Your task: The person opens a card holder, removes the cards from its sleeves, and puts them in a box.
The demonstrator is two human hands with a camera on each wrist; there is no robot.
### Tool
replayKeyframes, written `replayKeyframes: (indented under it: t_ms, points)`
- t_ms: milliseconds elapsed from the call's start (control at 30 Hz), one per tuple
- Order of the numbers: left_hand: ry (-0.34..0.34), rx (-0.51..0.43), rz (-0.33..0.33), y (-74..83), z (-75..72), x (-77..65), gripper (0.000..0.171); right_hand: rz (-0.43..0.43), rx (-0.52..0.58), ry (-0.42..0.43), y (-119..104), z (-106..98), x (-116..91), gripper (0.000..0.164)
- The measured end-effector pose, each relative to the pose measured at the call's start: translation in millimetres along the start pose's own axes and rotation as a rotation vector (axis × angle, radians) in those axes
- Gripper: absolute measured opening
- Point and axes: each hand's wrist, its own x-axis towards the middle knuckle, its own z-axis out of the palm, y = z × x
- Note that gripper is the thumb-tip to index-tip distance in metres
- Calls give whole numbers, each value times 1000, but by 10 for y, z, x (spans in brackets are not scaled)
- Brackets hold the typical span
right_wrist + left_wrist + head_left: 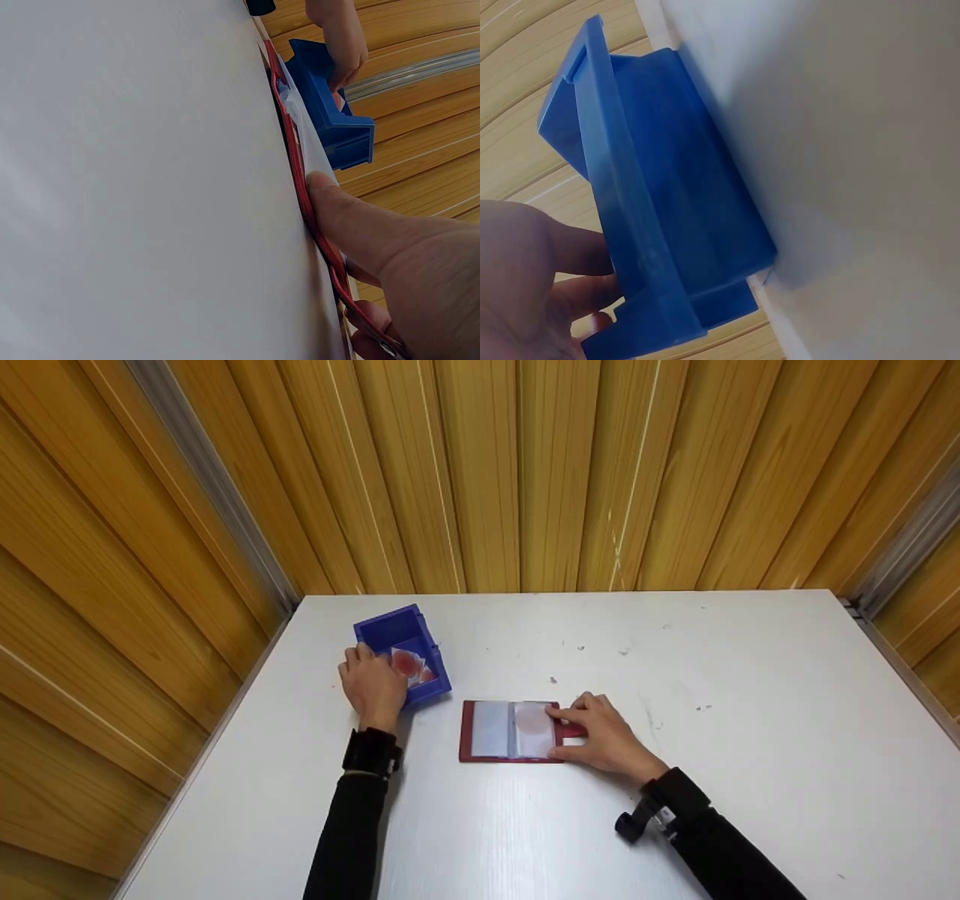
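Observation:
My left hand (373, 681) reaches over the near left side of a blue plastic bin (444, 681), its fingertips hidden inside. Cards with red round pictures (407, 662) lie in the bin beside those fingers. In the left wrist view the fingers (585, 292) pass behind the bin's rim (630, 202). A red card holder (466, 733) lies spread flat on the table, showing clear sleeves; a pale pink circle (534, 720) shows in the right one. My right hand (606, 737) holds the holder's right edge, thumb and index finger spread along it. Its thumb (352, 217) rests on the edge.
The white table (735, 780) carries a few small dark marks. Wood-patterned panels (551, 472) rise behind it and along the left. Each wrist wears a black strap (373, 750) over a black sleeve. A red closure tab (574, 730) sticks out under the right hand.

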Motion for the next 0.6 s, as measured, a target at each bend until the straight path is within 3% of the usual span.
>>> replayKeyframes:
  t_ms: [433, 600]
  points:
    - [-108, 185, 62, 39, -7, -4, 35, 3, 3, -2, -10, -13, 7, 67]
    - [-130, 210, 69, 63, -26, -17, 37, 6, 0, 1, -13, -20, 11, 67]
